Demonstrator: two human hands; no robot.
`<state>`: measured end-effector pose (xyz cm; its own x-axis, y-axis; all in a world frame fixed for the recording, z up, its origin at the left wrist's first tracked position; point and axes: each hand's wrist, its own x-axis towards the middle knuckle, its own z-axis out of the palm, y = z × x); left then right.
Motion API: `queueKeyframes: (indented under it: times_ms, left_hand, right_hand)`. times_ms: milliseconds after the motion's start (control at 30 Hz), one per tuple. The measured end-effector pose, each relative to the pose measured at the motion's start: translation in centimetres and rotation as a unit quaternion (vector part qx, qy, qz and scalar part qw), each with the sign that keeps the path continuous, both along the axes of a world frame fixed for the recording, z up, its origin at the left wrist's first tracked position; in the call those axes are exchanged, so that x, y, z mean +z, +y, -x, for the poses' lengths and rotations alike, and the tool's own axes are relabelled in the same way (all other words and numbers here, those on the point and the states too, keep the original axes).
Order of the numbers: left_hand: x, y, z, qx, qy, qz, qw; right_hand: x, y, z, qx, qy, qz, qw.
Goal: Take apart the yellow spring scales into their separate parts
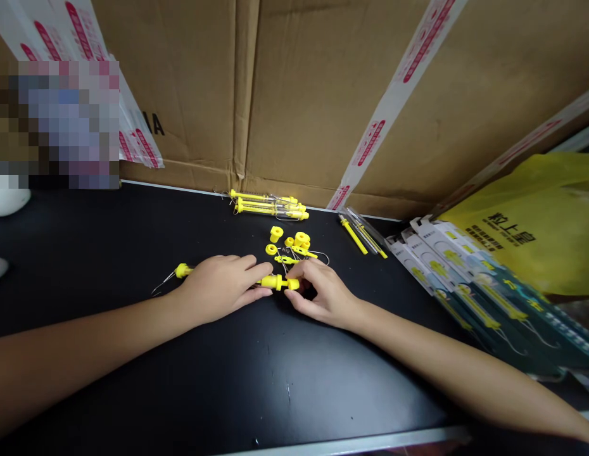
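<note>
I am looking down at a matte black table [133, 380], smooth, with a few small pale scuffs near the middle. On it I am seeing a yellow plastic tool [275, 282]: a slim rod with a cylindrical collar, a yellow knob at its far left end and a thin wire hook trailing out past that knob. It is lying across the table between both hands, roughly level.

My left hand [223, 288] is lying palm down over the tool's shaft, fingers curled and closing around it, forearm coming in low from the left edge. My right hand [320, 291] is pinching the collar end between thumb and fingertips, wrist bent slightly, forearm running in from the lower right. Both hands are gripping the same tool.

Just behind the hands, loose yellow parts [289, 244] are sitting in a small cluster: short rings and caps, glossy, with bits of fine wire among them. Farther back, finished tools [268, 204] are lying stacked side by side, touching the foot of the cardboard boxes [299, 95], which are brown, creased and crossed with white printed tape. To the right, flat packaged cards [460, 278] are fanning out in an overlapping row, and a yellow plastic bag [536, 221] is resting behind them.
</note>
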<state>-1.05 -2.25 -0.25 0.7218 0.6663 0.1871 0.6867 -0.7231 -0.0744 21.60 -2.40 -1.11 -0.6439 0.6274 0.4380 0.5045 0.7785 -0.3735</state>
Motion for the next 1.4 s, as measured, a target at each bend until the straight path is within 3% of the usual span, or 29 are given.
queueKeyframes:
  times_ms: [167,300,433,533,700,867,1167,1400]
  left_hand:
    - [0.0,-0.1,0.0,-0.001,0.001,0.002,1.0]
    - [-0.1,-0.1,-0.1,0.001,-0.011,-0.011,1.0]
    - [-0.3,-0.2,0.0,0.0,-0.027,-0.022,0.999]
    - [-0.2,-0.3,0.0,0.01,-0.034,-0.026,0.999]
    - [-0.2,-0.5,0.0,0.028,-0.059,-0.041,0.997]
    - [-0.4,-0.5,0.0,0.012,-0.072,-0.068,0.995]
    - [-0.4,-0.4,-0.1,0.009,-0.07,-0.07,0.995]
    - [-0.3,-0.4,-0.1,0.009,-0.059,-0.057,0.997]
  right_hand:
    - [-0.1,0.0,-0.4,-0.005,0.048,0.016,0.999]
    - [0.6,0.1,-0.7,-0.064,0.048,0.03,0.996]
    - [2.7,0.9,-1.5,-0.136,-0.044,0.039,0.989]
    - [4.0,2.1,-2.6,-0.212,-0.134,-0.002,0.968]
    - [3.7,4.2,-4.2,-0.28,-0.27,-0.042,0.92]
    - [2.8,4.9,-4.5,-0.273,-0.254,0.003,0.928]
    - [2.7,5.2,-4.8,-0.22,-0.212,0.068,0.95]
    - [2.7,5.1,-4.6,-0.216,-0.197,0.096,0.951]
